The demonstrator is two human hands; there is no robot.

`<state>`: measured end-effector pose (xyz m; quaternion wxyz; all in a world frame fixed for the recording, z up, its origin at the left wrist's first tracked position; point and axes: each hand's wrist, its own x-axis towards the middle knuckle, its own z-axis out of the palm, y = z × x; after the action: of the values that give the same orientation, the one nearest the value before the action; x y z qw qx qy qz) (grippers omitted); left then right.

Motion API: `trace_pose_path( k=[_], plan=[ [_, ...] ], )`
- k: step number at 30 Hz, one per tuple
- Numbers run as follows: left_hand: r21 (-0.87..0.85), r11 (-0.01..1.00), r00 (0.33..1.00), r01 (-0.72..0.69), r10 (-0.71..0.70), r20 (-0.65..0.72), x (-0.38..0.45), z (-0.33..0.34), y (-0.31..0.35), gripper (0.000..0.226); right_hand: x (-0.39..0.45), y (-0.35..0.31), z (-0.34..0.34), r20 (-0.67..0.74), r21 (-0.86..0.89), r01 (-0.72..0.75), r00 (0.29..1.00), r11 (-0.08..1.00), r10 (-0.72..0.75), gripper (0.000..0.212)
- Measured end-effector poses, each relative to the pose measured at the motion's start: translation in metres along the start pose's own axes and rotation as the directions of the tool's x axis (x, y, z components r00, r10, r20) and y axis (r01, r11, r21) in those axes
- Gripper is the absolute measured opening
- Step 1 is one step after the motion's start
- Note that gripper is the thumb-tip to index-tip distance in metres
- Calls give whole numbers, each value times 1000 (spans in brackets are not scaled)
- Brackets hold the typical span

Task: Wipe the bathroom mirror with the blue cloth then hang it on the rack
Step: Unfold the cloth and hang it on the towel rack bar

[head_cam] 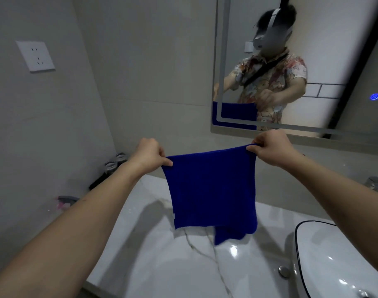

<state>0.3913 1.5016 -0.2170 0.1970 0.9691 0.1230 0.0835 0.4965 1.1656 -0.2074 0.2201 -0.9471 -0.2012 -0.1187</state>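
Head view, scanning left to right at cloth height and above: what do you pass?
Wall socket → left hand pinching one top corner → blue cloth hanging spread over the marble counter → right hand pinching the other corner → mirror's lit blue touch button.
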Motion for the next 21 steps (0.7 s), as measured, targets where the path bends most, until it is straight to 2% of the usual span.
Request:
trace_pose_path(
  k=[3, 6, 10, 15, 18, 21],
  plan=[
    [98, 995, 991, 10, -23, 133, -3, 7, 0, 21, 1, -7, -4, 14, -29, 34, 999, 999, -34, 22],
    [9, 1000, 978, -29, 26, 205, -4, 18, 13, 37, 2, -14, -7, 26, -65, 73, 997, 995, -72, 22],
    [-239, 956, 972, -172, 205, 119, -8, 28, 59, 56, -1, -26, -9, 36, -80, 140, 990, 987, -138, 21],
    [-385, 877, 935, -288, 344, 83, -6, 39, 106, 60, -1, -39, -17, 18, -92, 167, 986, 982, -166, 19],
    [-385, 877, 927, -287, 355, 117, -5, 51, 114, 52, -4, -43, -23, -8, -30, 144, 989, 989, -144, 14],
    [-412, 869, 936, -273, 338, 93, -6, 61, 110, 22, -9, -47, -28, 9, -16, 159, 987, 987, -159, 12]
  ],
)
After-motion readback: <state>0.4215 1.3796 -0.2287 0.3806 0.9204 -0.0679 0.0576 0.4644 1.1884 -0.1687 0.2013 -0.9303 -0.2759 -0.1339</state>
